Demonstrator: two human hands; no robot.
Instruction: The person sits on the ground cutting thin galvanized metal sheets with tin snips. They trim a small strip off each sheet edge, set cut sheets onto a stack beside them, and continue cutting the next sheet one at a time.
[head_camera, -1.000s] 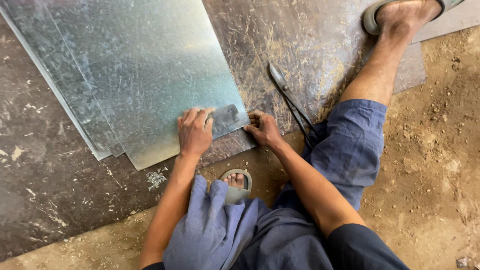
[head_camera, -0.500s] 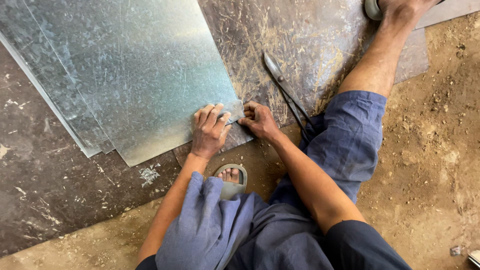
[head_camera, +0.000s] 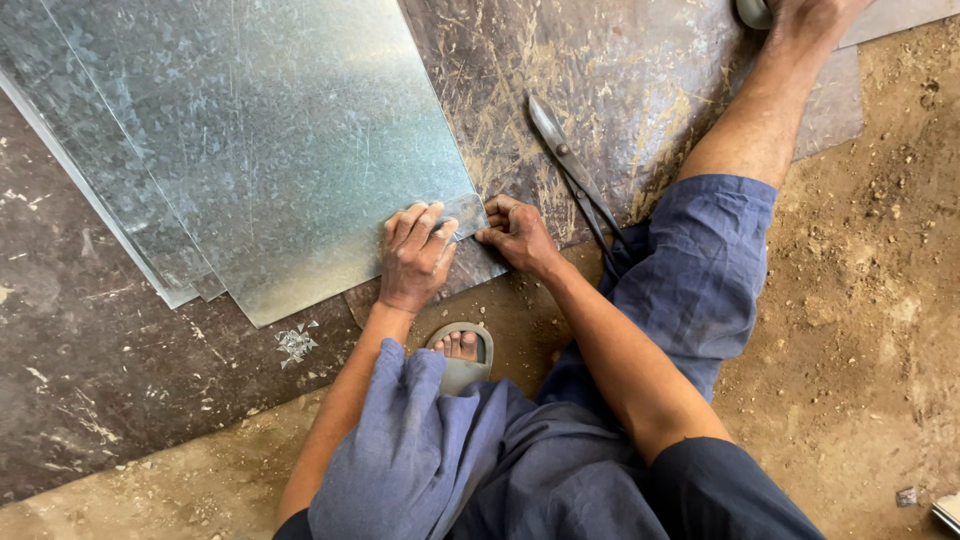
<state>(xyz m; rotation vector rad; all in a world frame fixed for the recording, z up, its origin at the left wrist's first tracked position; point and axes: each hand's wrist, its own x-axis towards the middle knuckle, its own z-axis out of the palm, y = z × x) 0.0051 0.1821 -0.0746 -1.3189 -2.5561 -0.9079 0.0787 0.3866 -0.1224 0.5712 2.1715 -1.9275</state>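
My left hand (head_camera: 415, 258) lay palm down on the near right corner of the top galvanized metal sheet (head_camera: 270, 140), fingers close together and pressing flat, while my right hand (head_camera: 518, 235) pinched that same corner's edge between curled fingertips. The sheet sat on a small stack of like sheets, spread over the scratched dark floor board (head_camera: 620, 80) in front of me. A pair of tin snips (head_camera: 575, 175) lay just beside my right hand, untouched, near my blue trouser leg (head_camera: 700, 270).

Head view, steeply downward, close over floor (head_camera: 120, 400)
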